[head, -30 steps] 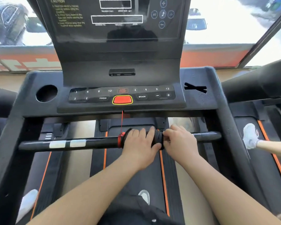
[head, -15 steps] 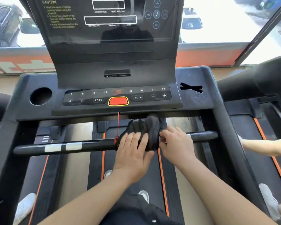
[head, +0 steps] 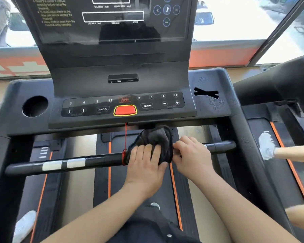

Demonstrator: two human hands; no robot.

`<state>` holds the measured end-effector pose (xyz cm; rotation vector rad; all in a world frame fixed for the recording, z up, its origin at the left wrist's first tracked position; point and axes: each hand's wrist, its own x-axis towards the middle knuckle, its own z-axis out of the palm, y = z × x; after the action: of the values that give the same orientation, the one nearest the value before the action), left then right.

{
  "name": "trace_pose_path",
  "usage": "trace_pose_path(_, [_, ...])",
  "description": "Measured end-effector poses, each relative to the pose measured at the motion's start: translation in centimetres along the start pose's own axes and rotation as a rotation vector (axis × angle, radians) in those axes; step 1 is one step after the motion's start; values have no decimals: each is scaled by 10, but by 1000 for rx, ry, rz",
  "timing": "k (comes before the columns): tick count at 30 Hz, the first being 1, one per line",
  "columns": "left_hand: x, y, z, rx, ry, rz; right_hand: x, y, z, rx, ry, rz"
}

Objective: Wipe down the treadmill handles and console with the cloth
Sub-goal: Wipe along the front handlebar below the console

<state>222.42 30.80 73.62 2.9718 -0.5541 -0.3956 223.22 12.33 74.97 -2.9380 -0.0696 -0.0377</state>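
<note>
At the left of the frame the handlebar (head: 95, 161) lies bare, with two white bands on it. A red safety cord (head: 125, 137) drops from the console (head: 209, 109) and loops round the bar, touching the cloth's left edge.

The left hand (head: 146, 165) holds the dark cloth (head: 156, 137) on the bar just right of centre. Its fingers (head: 147, 149) lie across the cloth and the thumb is tucked at its lower edge. The cloth stands bunched above the bar, under the console lip. The right hand (head: 191, 155) pinches the cloth's right edge with curled fingers; I cannot tell whether they also grip the bar.

A sweep to the left could snag the cord loop and tug its key out of the console. Bunched like this, the cloth may skim the bar or slip down onto the belt. Later, wiping the console risks pressing the red button (head: 125, 110).
</note>
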Motion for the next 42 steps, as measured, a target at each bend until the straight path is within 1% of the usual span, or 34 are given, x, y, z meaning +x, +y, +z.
trace_pose_path(1, [9, 4, -9, 20, -50, -14, 0, 1, 0, 4, -3, 4])
trace_pose_path(2, [21, 8, -18, 42, -40, -9, 1, 2, 0, 5, -5, 7])
trace_pose_path(3, [35, 11, -26, 25, -30, 7, 0, 2, 0, 5, -5, 7])
trace_pose_path(4, [49, 12, -32, -32, -57, 12, 0, 2, 0, 3, -3, 3])
trace_pose_path(6, [72, 12, -40, -168, -214, -47, -1, 0, -1, -3, 4, 1])
trace_pose_path(7, [76, 12, -41, -187, -231, -61, -2, -1, -1, -5, 10, 8])
trace_pose_path(8, [73, 10, -39, -142, -197, -33, -2, -2, -1, -5, 20, 17])
trace_pose_path(10, [50, 7, -26, 3, -44, 62, -3, -4, -2, -5, 39, 32])
trace_pose_path(11, [31, 3, -17, 4, -1, 89, -3, -5, -2, 0, 38, 42])
trace_pose_path(13, [0, -11, -2, -27, 13, 164, -4, -7, -2, 0, 23, 66])
trace_pose_path(15, [-15, -23, 4, -39, 81, 226, -3, -8, -3, -1, 22, 71])
trace_pose_path(17, [-9, -23, -1, -44, 87, 218, -2, -7, -5, 13, 21, 68])
trace_pose_path(20, [26, -6, -26, -20, -36, 133, -4, -7, -5, 2, 16, 64])
trace_pose_path(22, [56, 1, -43, -94, -213, 66, -5, -8, -3, -16, 22, 61])
trace_pose_path(23, [66, 2, -47, -150, -281, 49, -5, -8, -2, -25, 22, 52])
trace_pose_path(24, [72, 3, -50, -168, -315, 42, -5, -8, -3, -25, 13, 42])
trace_pose_path(26, [64, 1, -44, -47, -246, 128, -5, -5, -9, 8, -15, 16])
trace_pose_path(27, [49, -2, -36, 7, -160, 152, -7, 0, -13, 20, -18, -2])
trace_pose_path(28, [31, -7, -27, 24, -106, 146, -7, 7, -18, 14, -20, -16])
trace_pose_path(29, [12, -10, -21, 38, -91, 137, -7, 18, -21, -11, -33, -19])
trace_pose_path(30, [-4, -12, -13, 49, -82, 130, -7, 29, -24, -39, -63, 0])
trace_pose_path(31, [-13, -11, -2, 53, -25, 121, -7, 40, -26, -66, -96, 35])
trace_pose_path(32, [-15, -3, 4, 46, -9, 83, -7, 48, -27, -90, -126, 68])
trace_pose_path(33, [-12, 7, 2, 41, -36, 21, -6, 53, -26, -105, -140, 77])
trace_pose_path(34, [-3, 20, -5, 46, -64, -37, -6, 57, -25, -114, -138, 65])
trace_pose_path(36, [32, 40, -26, 31, -27, -133, -1, 62, -23, -127, -105, 19])
trace_pose_path(38, [62, 44, -42, -82, -106, -205, 3, 63, -25, -102, -120, 6])
trace_pose_path(39, [70, 44, -45, -107, -132, -222, 3, 63, -26, -87, -132, 5])
trace_pose_path(40, [69, 45, -41, -61, -112, -216, 3, 65, -26, -76, -139, 4])
trace_pose_path(42, [52, 48, -25, 61, -11, -132, 4, 66, -27, -75, -147, -5])
